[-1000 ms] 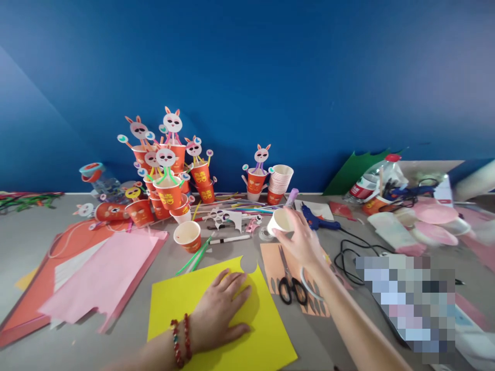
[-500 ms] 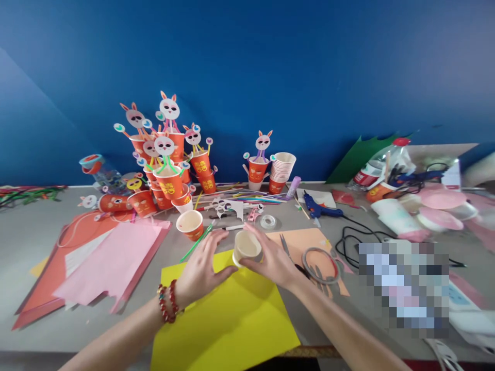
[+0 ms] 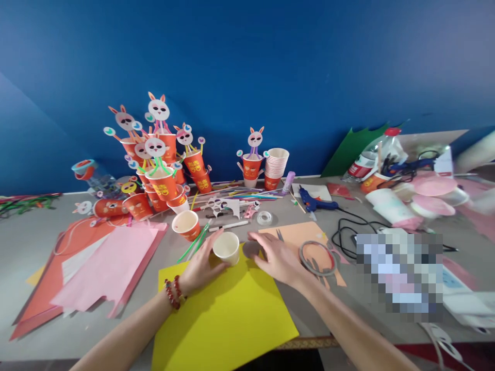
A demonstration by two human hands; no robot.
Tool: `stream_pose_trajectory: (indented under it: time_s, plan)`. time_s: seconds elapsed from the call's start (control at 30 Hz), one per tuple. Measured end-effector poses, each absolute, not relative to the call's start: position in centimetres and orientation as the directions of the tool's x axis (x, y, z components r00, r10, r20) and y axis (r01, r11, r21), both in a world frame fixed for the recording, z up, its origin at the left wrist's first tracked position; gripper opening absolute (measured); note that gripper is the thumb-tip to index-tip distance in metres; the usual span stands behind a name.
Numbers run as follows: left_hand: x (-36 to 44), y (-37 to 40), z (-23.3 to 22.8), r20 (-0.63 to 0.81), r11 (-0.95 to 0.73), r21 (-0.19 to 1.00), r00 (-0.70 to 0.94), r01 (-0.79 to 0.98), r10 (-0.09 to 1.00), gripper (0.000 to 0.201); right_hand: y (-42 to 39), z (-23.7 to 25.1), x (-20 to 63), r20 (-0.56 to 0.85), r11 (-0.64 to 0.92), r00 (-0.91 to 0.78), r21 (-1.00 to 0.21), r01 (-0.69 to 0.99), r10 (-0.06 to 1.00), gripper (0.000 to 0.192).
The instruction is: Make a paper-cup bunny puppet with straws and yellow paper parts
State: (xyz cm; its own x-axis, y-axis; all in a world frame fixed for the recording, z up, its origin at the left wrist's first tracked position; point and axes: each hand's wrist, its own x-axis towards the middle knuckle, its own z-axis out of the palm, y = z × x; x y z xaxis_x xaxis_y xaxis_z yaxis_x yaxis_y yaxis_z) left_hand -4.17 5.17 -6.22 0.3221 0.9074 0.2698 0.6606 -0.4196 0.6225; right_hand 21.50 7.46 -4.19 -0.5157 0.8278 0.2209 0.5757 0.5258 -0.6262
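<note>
A white-lined paper cup (image 3: pixel 226 249) stands near the far edge of a yellow paper sheet (image 3: pixel 228 319). My left hand (image 3: pixel 201 265), with a red bead bracelet at the wrist, curves its thumb and fingers around the cup. My right hand (image 3: pixel 278 257) is beside it with thumb and fingers apart, holding nothing. Between its fingertips shows a grey round patch (image 3: pixel 251 250); I cannot tell whether it is a disc or a hole. Another paper cup (image 3: pixel 186 225), red outside, stands behind my left hand, next to green pipe cleaners (image 3: pixel 195 243).
Red cups with rabbit faces (image 3: pixel 160 180) are stacked at the back left. A cup stack (image 3: pixel 277 167), a blue glue gun (image 3: pixel 317 201) and clear tape (image 3: pixel 264 218) lie farther back. Pink paper (image 3: pixel 108 268) is at left; a grey tape ring (image 3: pixel 317 257) and black cord (image 3: pixel 346 237) at right.
The paper cup has moved left with my left hand, away from my right hand, which has let go of it. The grey round patch has come into view.
</note>
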Motion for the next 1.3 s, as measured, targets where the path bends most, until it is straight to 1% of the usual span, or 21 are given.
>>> stream_pose_trajectory:
  time_s: [0.07, 0.1, 0.17, 0.23, 0.5, 0.8, 1.03, 1.1, 1.17, 1.23, 1.3]
  plan:
    - [-4.0, 5.2, -6.5, 0.259, -0.39, 0.635, 0.292, 0.667, 0.921, 0.083, 7.1, -4.7, 21.5, 0.209, 0.558, -0.54, -0.534, 0.636, 0.815, 0.051]
    - [-3.9, 5.2, -6.5, 0.249, -0.381, 0.646, 0.289, 0.662, 0.924, 0.083, 7.0, -4.9, 21.4, 0.203, 0.578, -0.563, -0.502, 0.643, 0.801, 0.048]
    - [-3.5, 5.3, -6.5, 0.228, -0.376, 0.664, 0.304, 0.646, 0.925, 0.079, 6.8, -5.1, 21.1, 0.2, 0.606, -0.591, -0.466, 0.644, 0.781, 0.049]
    - [-3.2, 5.4, -6.2, 0.214, -0.378, 0.675, 0.322, 0.634, 0.922, 0.074, 6.9, -5.3, 20.8, 0.203, 0.609, -0.591, -0.459, 0.647, 0.781, 0.051]
    - [-2.7, 5.7, -6.5, 0.248, -0.399, 0.654, 0.316, 0.643, 0.916, 0.071, 7.5, -6.1, 21.3, 0.237, 0.603, -0.577, -0.522, 0.603, 0.782, 0.065]
    - [-2.5, 5.5, -6.7, 0.286, -0.428, 0.61, 0.318, 0.667, 0.904, 0.071, 7.6, -6.1, 21.3, 0.232, 0.598, -0.576, -0.532, 0.6, 0.784, 0.067]
    - [-2.4, 5.5, -6.7, 0.296, -0.436, 0.601, 0.32, 0.67, 0.9, 0.073, 7.5, -6.1, 21.4, 0.23, 0.592, -0.571, -0.539, 0.599, 0.788, 0.066]
    - [-2.4, 5.5, -6.7, 0.287, -0.43, 0.606, 0.319, 0.669, 0.903, 0.073, 7.5, -6.0, 21.6, 0.236, 0.573, -0.551, -0.57, 0.59, 0.801, 0.066]
    - [-2.3, 5.5, -6.7, 0.288, -0.43, 0.613, 0.319, 0.663, 0.903, 0.072, 7.5, -5.4, 21.9, 0.268, 0.551, -0.509, -0.619, 0.559, 0.818, 0.061]
    - [-2.2, 5.6, -6.6, 0.296, -0.438, 0.623, 0.322, 0.648, 0.899, 0.071, 7.5, -4.1, 22.0, 0.314, 0.542, -0.466, -0.663, 0.516, 0.827, 0.055]
    - [-2.2, 5.6, -6.6, 0.297, -0.442, 0.64, 0.329, 0.629, 0.897, 0.071, 7.4, -2.3, 21.7, 0.345, 0.555, -0.459, -0.679, 0.48, 0.819, 0.052]
